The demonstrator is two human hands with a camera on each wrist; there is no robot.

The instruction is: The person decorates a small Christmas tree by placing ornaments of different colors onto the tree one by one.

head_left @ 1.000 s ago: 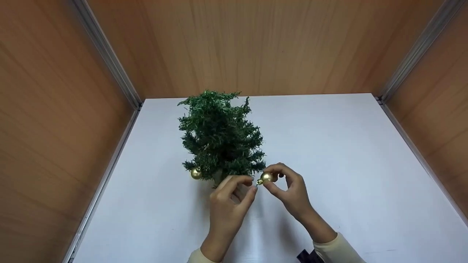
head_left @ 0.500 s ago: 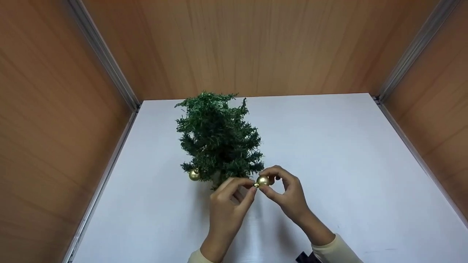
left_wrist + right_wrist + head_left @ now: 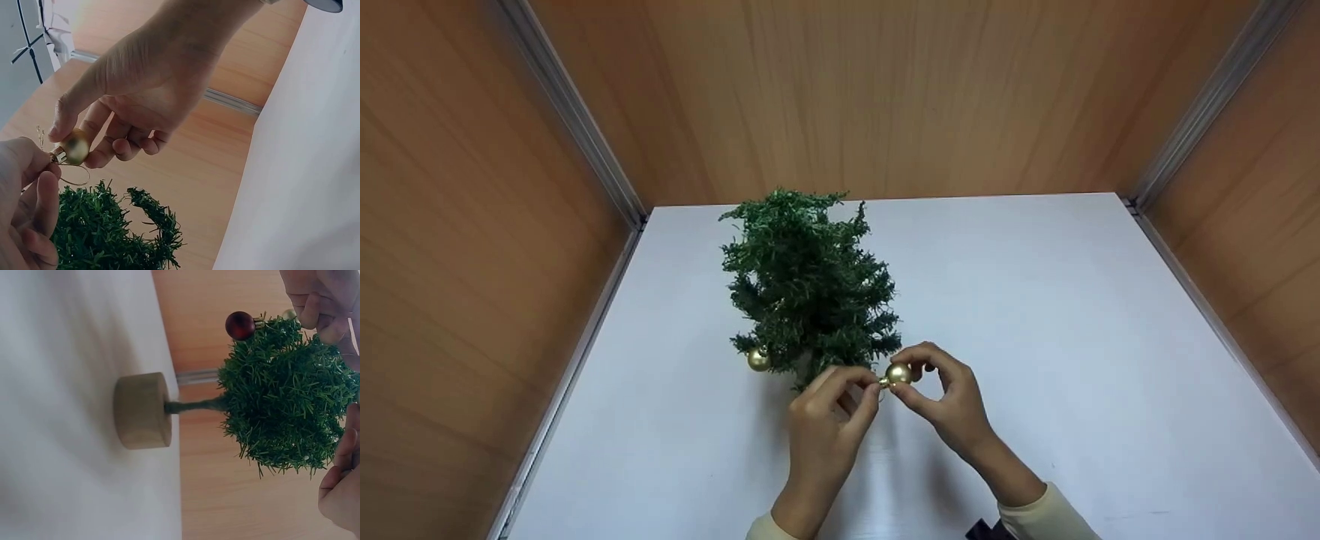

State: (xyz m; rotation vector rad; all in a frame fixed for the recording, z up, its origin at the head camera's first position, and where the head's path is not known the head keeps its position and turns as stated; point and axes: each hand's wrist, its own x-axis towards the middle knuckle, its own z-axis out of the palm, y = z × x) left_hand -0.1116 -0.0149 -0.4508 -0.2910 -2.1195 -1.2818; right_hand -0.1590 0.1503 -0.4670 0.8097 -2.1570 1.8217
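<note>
A small gold bauble is held in front of the tree between both hands. My right hand pinches its ball between thumb and index finger. My left hand pinches at the bauble's shiny cap, where a thin gold loop hangs out in the left wrist view. Just behind the hands is a small green artificial Christmas tree. Another gold bauble hangs from its lower left branch. In the right wrist view a dark red bauble shows on the tree; what the hands hold is hidden there.
The tree stands on a round wooden base, on a white table. Wood panels enclose the table at the back and both sides, with metal strips along the side edges. A black object sits by the right sleeve.
The right hand has brought the bauble slightly left and down, against the left fingertips. The left fingers, earlier at the thin loop, are now at the cap. The tree stays put.
</note>
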